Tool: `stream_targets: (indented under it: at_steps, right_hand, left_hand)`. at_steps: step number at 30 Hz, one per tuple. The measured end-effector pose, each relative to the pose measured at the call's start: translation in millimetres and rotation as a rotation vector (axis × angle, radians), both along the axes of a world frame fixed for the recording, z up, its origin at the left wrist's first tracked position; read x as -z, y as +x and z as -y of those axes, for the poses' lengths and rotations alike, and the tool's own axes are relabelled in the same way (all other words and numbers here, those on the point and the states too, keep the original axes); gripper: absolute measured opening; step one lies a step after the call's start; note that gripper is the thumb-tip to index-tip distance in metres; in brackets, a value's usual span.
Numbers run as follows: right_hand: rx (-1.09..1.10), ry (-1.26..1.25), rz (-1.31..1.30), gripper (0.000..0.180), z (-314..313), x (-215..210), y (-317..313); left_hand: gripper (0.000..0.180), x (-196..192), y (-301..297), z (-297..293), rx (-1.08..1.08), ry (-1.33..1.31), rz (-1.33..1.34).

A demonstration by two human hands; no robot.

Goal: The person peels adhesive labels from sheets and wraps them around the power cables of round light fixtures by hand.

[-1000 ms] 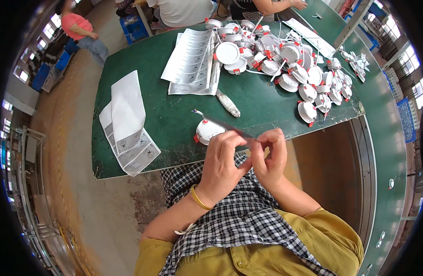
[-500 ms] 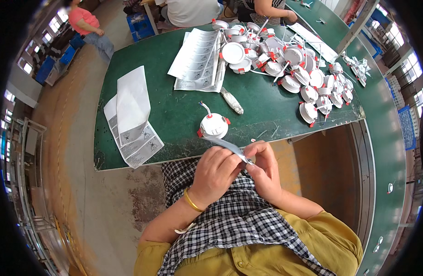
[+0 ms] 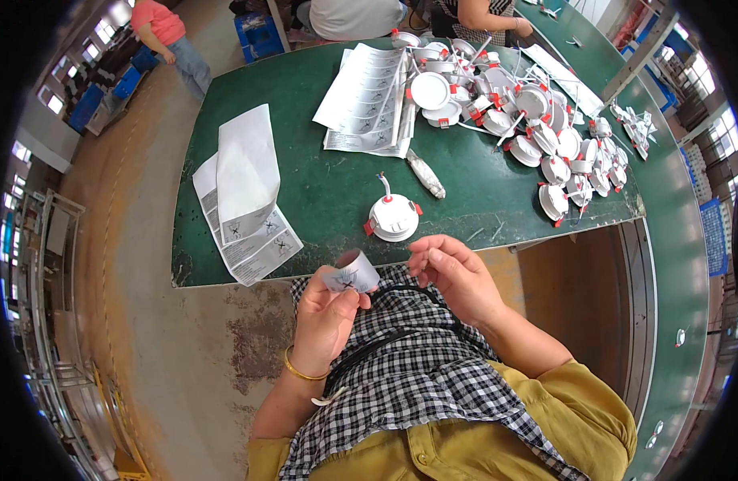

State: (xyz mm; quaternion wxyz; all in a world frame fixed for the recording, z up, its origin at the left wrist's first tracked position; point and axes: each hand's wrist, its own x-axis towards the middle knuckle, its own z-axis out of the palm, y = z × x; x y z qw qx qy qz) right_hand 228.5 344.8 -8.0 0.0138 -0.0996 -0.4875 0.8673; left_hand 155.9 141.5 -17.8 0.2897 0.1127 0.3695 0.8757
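— Your left hand (image 3: 325, 317) has its grip closed on the rolled paper slip (image 3: 349, 278), roll axis running left to right, over your lap.

— And your right hand (image 3: 457, 276)?

— Loosely open, empty, just beside it; the white round lamp (image 3: 394, 217) sits ahead on the worktop (image 3: 321, 184).

Hidden, cropped and unreadable parts around the green desk (image 3: 305, 192)

The print on the rolled paper slip (image 3: 350, 276) in the left hand (image 3: 325, 317) is too small to make out, and the fingers cover the slip's lower part. The right hand (image 3: 457, 276) curls so that its palm and fingertips are out of sight; whether its grip holds anything cannot be told. The far people (image 3: 353, 14) are cut off at the top edge, only torsos and arms showing. The white round fittings (image 3: 545, 136) overlap in a heap, so their number and wires cannot be separated. The leaflets (image 3: 369, 96) show diagrams too fine to tell. The desk's right end bends into the dark rim.
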Motion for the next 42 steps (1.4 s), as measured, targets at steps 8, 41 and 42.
stream_targets:
  at_steps: [8, 41, 42]
  right_hand:
    - [-0.153, 0.246, 0.021, 0.039, -1, -1, -27]
    - [0.221, 0.814, -0.322, 0.008, -46, 12, -44]
    - [0.219, 0.747, -0.267, 0.008, -48, 12, -45]
  left_hand:
    - [0.029, 2, -13, 0, 0.214, 0.155, 0.185]
    - [0.033, 13, -32, -18, -0.156, -0.429, 0.056]
    - [0.036, 14, -36, -18, -0.228, -0.436, -0.130]
